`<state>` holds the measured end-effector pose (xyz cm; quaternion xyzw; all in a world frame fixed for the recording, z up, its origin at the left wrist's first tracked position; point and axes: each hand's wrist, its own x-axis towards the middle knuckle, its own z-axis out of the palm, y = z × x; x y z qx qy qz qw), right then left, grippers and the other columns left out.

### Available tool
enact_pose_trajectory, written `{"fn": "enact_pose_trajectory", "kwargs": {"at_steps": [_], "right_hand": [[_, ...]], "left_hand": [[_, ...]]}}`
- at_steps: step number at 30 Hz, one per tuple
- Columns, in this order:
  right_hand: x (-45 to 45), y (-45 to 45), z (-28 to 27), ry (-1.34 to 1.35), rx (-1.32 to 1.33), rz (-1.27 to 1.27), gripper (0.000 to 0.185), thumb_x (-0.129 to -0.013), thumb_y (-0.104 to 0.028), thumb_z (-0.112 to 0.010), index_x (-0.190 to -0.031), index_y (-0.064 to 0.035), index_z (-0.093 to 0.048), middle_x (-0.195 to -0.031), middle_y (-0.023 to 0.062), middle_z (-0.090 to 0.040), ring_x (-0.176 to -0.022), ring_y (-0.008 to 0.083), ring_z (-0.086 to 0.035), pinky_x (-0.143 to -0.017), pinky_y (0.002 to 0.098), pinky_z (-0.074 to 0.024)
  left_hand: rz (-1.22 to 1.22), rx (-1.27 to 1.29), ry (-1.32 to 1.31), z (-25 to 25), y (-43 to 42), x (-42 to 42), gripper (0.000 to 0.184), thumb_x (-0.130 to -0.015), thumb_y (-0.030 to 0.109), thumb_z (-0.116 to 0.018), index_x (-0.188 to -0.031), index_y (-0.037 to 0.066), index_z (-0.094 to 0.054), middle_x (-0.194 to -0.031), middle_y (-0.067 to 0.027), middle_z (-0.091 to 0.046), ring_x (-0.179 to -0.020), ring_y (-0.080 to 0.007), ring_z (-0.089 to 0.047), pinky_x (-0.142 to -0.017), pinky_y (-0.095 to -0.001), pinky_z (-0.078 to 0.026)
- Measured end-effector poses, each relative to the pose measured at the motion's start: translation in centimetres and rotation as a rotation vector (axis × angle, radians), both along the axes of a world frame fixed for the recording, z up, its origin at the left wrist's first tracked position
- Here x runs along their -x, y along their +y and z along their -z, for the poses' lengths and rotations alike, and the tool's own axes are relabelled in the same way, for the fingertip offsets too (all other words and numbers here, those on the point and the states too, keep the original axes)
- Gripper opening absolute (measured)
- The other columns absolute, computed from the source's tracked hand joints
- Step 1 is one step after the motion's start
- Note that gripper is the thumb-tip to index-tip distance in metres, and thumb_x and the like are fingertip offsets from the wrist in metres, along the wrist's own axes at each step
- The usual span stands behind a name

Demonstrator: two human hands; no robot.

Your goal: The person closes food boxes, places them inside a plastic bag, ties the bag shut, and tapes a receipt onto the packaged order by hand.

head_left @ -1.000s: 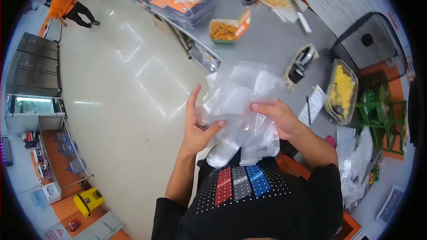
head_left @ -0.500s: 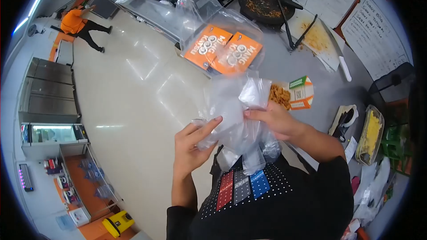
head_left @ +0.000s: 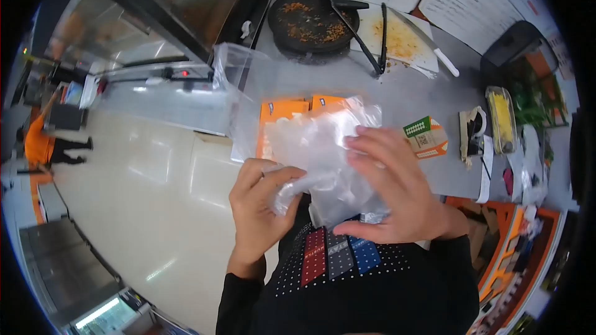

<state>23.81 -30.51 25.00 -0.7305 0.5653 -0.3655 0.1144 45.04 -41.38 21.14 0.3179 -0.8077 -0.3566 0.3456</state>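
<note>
Toward the far edge of the grey metal counter (head_left: pixel 403 102), we see a round black pan (head_left: pixel 310 23) scattered with brown crumbs (head_left: pixel 335 32). Before the near edge, we have a crumpled bundle of thin clear plastic (head_left: pixel 323 139), partly hiding two orange boxes (head_left: pixel 282 110) near that edge. Our left hand (head_left: pixel 259 203) is nearly closed, thumb and fingers pinching the bundle's left side. Our right hand (head_left: pixel 397 189) is spread wide at its right side; we cannot tell whether the fingertips touch it.
</note>
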Motion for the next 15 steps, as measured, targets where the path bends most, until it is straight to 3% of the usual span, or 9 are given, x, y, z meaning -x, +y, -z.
{"fn": "enact_pose_trajectory", "kwargs": {"at_steps": [1, 2, 5, 6, 8, 11, 12, 15], "right_hand": [[-1.4, -1.2, -0.7, 0.052, -0.107, -0.025, 0.08, -0.071, -0.018, -0.084, -0.138, 0.0042, -0.046, -0.131, 0.0222, -0.053, -0.121, 0.0358, -0.054, -0.099, 0.0515, -0.0435], [-2.5, -2.3, 0.1, 0.011, -0.107, 0.034, 0.072, -0.071, -0.013, -0.08, -0.135, 0.0, -0.052, -0.121, 0.0198, -0.06, -0.109, 0.0364, -0.061, -0.092, 0.0472, -0.0485], [-2.7, -3.0, 1.7, -0.162, -0.442, 0.028, 0.056, -0.074, -0.006, -0.074, -0.128, -0.0058, -0.061, -0.106, 0.0154, -0.068, -0.093, 0.0341, -0.068, -0.083, 0.0416, -0.0523], [-3.0, -3.4, 2.0, -0.23, -0.366, 0.092, 0.049, -0.073, -0.001, -0.068, -0.121, -0.0083, -0.066, -0.093, 0.013, -0.07, -0.083, 0.0333, -0.069, -0.076, 0.0374, -0.0538], [-2.5, -3.6, 1.9, -0.212, -0.364, 0.214, 0.049, -0.073, 0.001, -0.065, -0.121, -0.0082, -0.066, -0.093, 0.014, -0.07, -0.084, 0.0333, -0.069, -0.077, 0.0372, -0.0538], [-1.5, -4.3, 2.1, -0.072, -0.295, 0.411, 0.05, -0.072, 0.002, -0.062, -0.121, -0.0094, -0.066, -0.097, 0.0141, -0.07, -0.087, 0.0337, -0.069, -0.076, 0.0368, -0.054], [-1.5, -5.1, 1.8, -0.038, -0.281, 0.462, 0.05, -0.072, 0.002, -0.062, -0.12, -0.01, -0.067, -0.099, 0.0138, -0.07, -0.087, 0.0334, -0.069, -0.076, 0.0366, -0.0541], [-1.2, -8.5, 2.7, 0.204, -0.14, 0.399, 0.044, -0.072, 0.001, -0.061, -0.115, -0.0088, -0.069, -0.102, 0.011, -0.07, -0.087, 0.0313, -0.069, -0.075, 0.036, -0.0551]], "left_hand": [[0.063, -0.023, -0.005, -0.6, -1.2, -0.4, 0.033, -0.063, -0.006, -0.077, -0.093, 0.007, -0.074, -0.086, -0.008, -0.063, -0.083, -0.026, -0.062, -0.072, -0.0334, -0.05], [0.117, -0.076, 0.022, -1.0, -2.4, -0.8, 0.026, -0.065, -0.004, -0.077, -0.089, 0.006, -0.074, -0.085, -0.0068, -0.064, -0.081, -0.0249, -0.062, -0.071, -0.0322, -0.05], [0.4, -0.118, 0.027, -1.0, -6.5, -2.7, 0.046, -0.064, -0.001, -0.079, -0.109, 0.002, -0.069, -0.1, -0.0122, -0.065, -0.092, -0.0254, -0.062, -0.078, -0.0328, -0.048], [0.326, -0.068, 0.103, -1.1, -7.7, -2.5, 0.053, -0.064, 0.004, -0.081, -0.115, 0.002, -0.065, -0.106, -0.0142, -0.063, -0.098, -0.029, -0.06, -0.081, -0.0358, -0.048], [0.159, 0.02, 0.256, -1.1, -10.0, -1.3, 0.07, -0.066, 0.014, -0.086, -0.129, 0.001, -0.058, -0.119, -0.0182, -0.059, -0.11, -0.036, -0.056, -0.088, -0.0416, -0.047], [-0.191, 0.361, 0.16, 0.6, -13.0, 0.1, 0.091, -0.067, 0.022, -0.088, -0.142, -0.001, -0.043, -0.136, -0.0231, -0.047, -0.123, -0.0414, -0.047, -0.094, -0.0461, -0.043], [-0.235, 0.364, 0.074, 1.1, -13.5, 0.8, 0.069, -0.074, 0.019, -0.083, -0.132, -0.003, -0.052, -0.125, -0.0215, -0.058, -0.112, -0.0376, -0.056, -0.091, -0.0428, -0.045], [-0.059, -0.082, -0.012, 5.0, -14.7, -1.1, 0.048, -0.082, 0.015, -0.077, -0.121, -0.006, -0.056, -0.105, -0.0174, -0.066, -0.099, -0.0296, -0.063, -0.087, -0.038, -0.048]]}}
